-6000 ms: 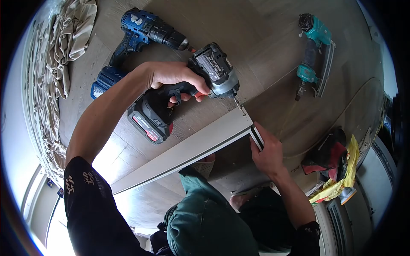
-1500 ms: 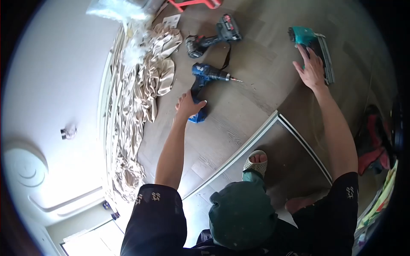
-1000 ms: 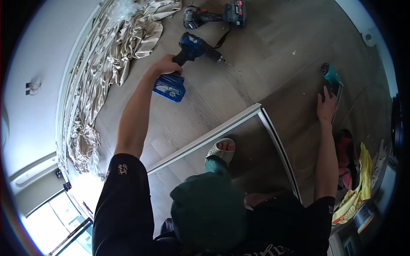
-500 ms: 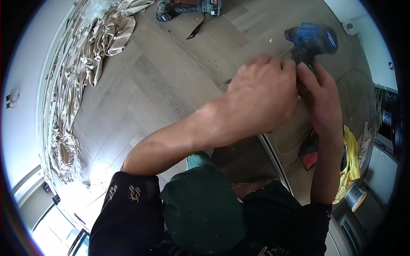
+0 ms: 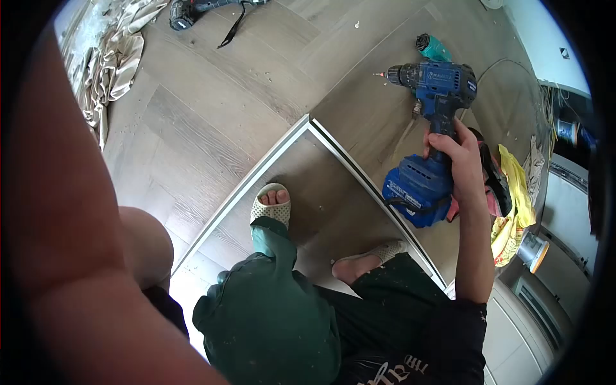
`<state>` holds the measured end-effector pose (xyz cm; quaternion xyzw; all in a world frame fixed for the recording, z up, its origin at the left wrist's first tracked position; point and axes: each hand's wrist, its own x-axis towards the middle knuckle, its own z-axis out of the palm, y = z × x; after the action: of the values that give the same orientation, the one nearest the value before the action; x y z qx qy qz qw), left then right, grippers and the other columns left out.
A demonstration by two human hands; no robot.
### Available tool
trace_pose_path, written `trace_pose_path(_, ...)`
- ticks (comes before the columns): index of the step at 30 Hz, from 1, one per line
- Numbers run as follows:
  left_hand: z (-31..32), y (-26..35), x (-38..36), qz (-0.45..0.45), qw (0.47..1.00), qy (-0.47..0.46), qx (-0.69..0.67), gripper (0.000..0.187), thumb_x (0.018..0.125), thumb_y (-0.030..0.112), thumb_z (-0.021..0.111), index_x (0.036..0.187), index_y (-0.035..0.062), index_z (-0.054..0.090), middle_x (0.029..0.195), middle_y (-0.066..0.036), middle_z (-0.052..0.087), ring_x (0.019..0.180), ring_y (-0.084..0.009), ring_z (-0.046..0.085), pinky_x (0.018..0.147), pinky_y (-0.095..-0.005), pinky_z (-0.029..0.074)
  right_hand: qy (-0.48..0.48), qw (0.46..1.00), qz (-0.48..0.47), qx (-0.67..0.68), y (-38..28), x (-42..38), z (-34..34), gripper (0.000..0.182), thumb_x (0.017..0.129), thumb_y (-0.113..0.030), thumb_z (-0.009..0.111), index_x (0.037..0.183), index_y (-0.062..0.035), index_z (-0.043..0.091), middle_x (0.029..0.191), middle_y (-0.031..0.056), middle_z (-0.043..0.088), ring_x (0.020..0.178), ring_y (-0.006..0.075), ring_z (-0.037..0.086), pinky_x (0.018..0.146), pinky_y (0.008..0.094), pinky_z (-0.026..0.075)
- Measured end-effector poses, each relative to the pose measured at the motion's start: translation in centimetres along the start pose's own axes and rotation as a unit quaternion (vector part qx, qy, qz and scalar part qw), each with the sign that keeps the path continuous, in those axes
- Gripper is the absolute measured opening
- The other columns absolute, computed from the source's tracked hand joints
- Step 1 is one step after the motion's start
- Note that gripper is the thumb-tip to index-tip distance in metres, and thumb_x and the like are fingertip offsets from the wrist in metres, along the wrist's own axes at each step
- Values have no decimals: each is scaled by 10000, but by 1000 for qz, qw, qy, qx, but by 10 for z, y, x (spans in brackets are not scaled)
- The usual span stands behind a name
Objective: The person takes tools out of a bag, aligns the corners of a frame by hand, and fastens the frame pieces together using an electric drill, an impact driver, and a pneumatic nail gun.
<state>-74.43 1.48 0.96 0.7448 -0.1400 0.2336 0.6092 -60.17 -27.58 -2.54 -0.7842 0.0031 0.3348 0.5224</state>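
A blue cordless drill (image 5: 443,83) is in my right hand (image 5: 462,154), whose fingers wrap round its grip. The drill's chuck points left with a thin bit in it, and the blue battery (image 5: 418,191) is at the bottom of the grip. My left arm (image 5: 70,244) rises very close to the camera along the left side, large and blurred. Its hand lies outside the picture. On the floor, partly hidden behind the drill, is a teal tool (image 5: 438,48) with a black end.
A white-edged frame (image 5: 256,172) with a corner lies around my slippered feet (image 5: 273,199). Another power tool (image 5: 186,14) rests on the wooden floor (image 5: 212,115) at the upper left, near crumpled beige fabric (image 5: 122,67). A yellow bag (image 5: 516,192) and a white tub (image 5: 531,250) are at the right.
My hands have parted: the left has risen toward the camera and out of sight, while the right keeps the drill, now lower and clearer. The view has shifted, uncovering the frame and my feet.
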Motion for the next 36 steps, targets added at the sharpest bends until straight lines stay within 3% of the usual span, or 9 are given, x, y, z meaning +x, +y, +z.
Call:
trace_pose_path(3,-6,-16,15,61,996,60,29,833,832,320,787,1474,-21,382,1424,-256,480,1280,-372,529,1046,-477,465,10,997,-41,-64,-13,2,0,251,805,-122,676,1015,-4,606,824,41,634,724,120,607,715,261,477)
trace_pose_path(9,-52,-22,74,212,953,161,142,836,841,325,782,1488,-7,370,1448,-247,466,1302,-369,512,1061,-492,449,9,996,-77,-44,-29,-1,6,240,783,-61,699,999,-15,604,813,26,627,709,111,606,685,263,478)
trace_pose_path(19,-66,-59,93,285,934,129,172,842,856,332,773,1511,15,351,1486,-232,442,1340,-365,483,1088,-516,424,2,998,-27,-64,-47,1,12,243,832,-63,759,1009,-9,602,819,17,629,726,88,602,703,256,488)
trace_pose_path(22,-60,-58,89,287,933,137,171,844,860,334,771,1518,21,345,1498,-228,435,1351,-363,474,1096,-523,417,-19,995,15,-94,-39,-7,6,263,834,-52,768,1043,-11,613,863,17,645,785,98,618,753,271,505)
trace_pose_path(25,-52,-56,86,284,927,167,177,846,865,336,768,1525,28,339,1509,-224,428,1362,-362,466,1103,-530,409,-87,981,-55,-168,-34,2,-3,320,820,-6,761,1111,-21,627,950,15,664,902,115,624,852,296,509)
trace_pose_path(29,-40,-46,78,242,940,165,174,849,871,339,765,1535,37,332,1524,-218,418,1377,-360,454,1114,-540,399,-117,987,14,-110,-19,17,-12,378,799,41,758,1149,-25,633,1015,18,671,989,121,610,926,316,493)
trace_pose_path(33,-37,-22,74,179,965,67,179,851,877,342,762,1544,46,324,1540,-212,409,1392,-358,443,1124,-550,389,-129,986,33,-103,-9,48,-20,321,766,14,743,1068,-19,636,901,24,662,883,121,613,856,281,490)
trace_pose_path(35,-31,-16,94,194,964,46,177,853,880,343,760,1549,50,320,1548,-209,404,1400,-357,437,1130,-554,384,-118,988,56,-76,3,66,-26,308,757,-19,750,1044,-23,637,873,32,655,815,128,618,789,278,498)
trace_pose_path(36,-14,-30,68,69,975,56,202,760,904,254,726,1533,50,351,1542,-209,412,1395,-364,441,1149,-537,367,-112,988,69,-75,4,80,-33,299,748,-52,758,1021,-27,638,846,39,648,746,135,623,723,275,506)
